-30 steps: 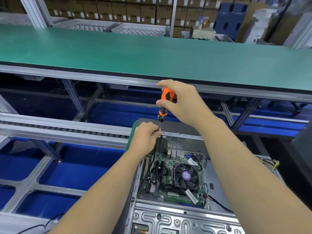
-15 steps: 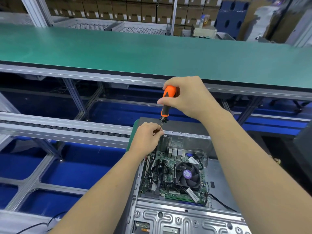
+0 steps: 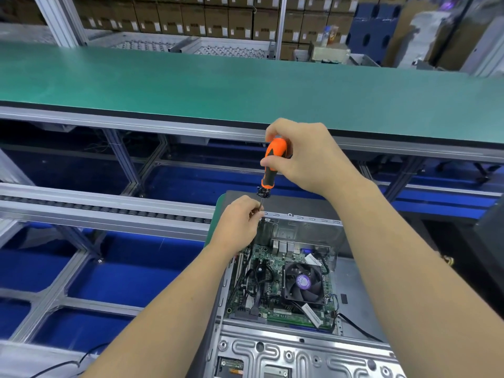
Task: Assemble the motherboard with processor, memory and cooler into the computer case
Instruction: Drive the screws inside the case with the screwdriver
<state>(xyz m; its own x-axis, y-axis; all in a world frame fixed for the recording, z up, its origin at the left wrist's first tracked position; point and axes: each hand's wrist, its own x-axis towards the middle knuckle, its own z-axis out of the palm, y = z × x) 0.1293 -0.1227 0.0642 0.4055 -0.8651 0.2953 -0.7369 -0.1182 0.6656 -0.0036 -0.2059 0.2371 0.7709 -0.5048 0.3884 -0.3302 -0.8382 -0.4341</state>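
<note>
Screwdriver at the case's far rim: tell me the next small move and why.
Probably turn the screwdriver to drive the screw. The right hand grips its orange handle, nearly upright, and the left hand pinches the shaft low at the far rim of the case. The tip itself is hidden behind the fingers.

My right hand (image 3: 305, 156) sits above my left hand (image 3: 240, 223), the screwdriver (image 3: 271, 166) upright between them over the far left corner of the case (image 3: 351, 290). The motherboard (image 3: 261, 282) lies inside the case, cooler (image 3: 304, 282) on its right half. The workbench (image 3: 245, 85) runs behind.
</note>
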